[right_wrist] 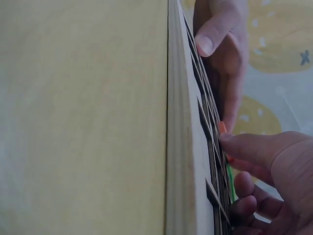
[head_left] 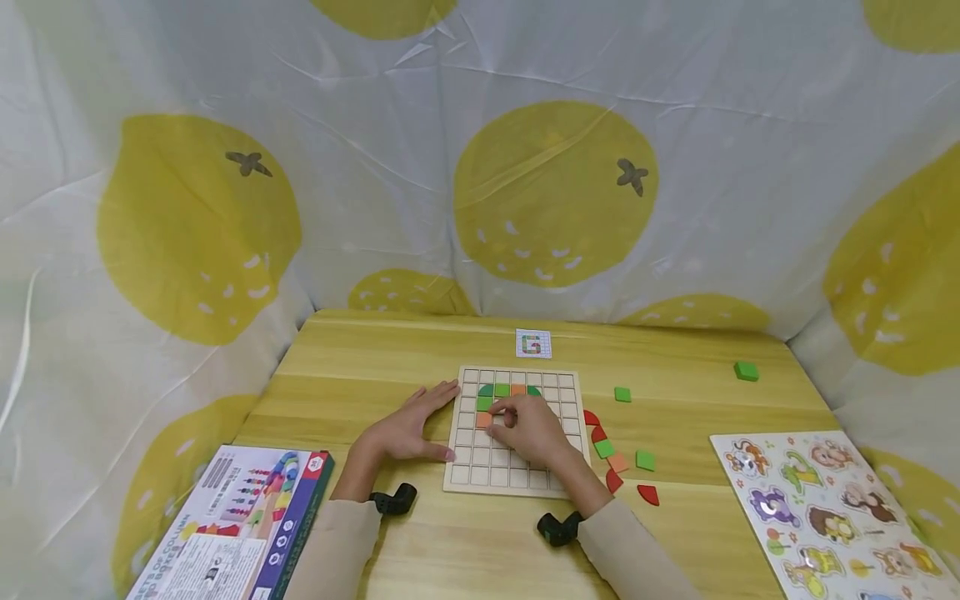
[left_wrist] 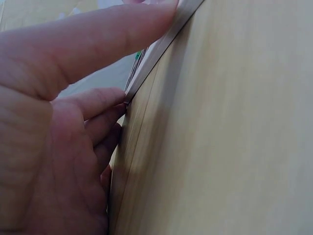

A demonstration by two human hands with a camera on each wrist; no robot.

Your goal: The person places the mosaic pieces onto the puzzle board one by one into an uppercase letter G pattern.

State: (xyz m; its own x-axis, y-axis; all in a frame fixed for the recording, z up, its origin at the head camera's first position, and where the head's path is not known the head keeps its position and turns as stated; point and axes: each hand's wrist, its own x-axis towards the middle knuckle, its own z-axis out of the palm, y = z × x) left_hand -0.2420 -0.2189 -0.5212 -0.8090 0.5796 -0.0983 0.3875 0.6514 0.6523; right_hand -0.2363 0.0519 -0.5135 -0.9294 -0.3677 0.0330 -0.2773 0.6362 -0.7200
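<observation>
A wooden grid board point(head_left: 470, 475) lies on the table, with green and orange tiles in its upper cells. My right hand point(head_left: 534, 429) reaches over the board and pinches an orange square tile point(head_left: 483, 421) between thumb and forefinger, just below a green square tile point(head_left: 484, 403). In the right wrist view the orange tile point(right_wrist: 222, 127) stands partly out of its cell at the thumb tip. My left hand point(head_left: 405, 427) rests at the board's left side, thumb and fingers spread and touching its edge. A small card point(head_left: 533, 343) with a coloured G-shaped pattern lies behind the board.
Loose red, green and orange pieces lie right of the board, among them a red quarter-round point(head_left: 648, 494) and a green square point(head_left: 645, 460). Thicker green squares point(head_left: 746, 371) sit far right. A box point(head_left: 225, 517) is at left, an animal puzzle board point(head_left: 817, 508) at right.
</observation>
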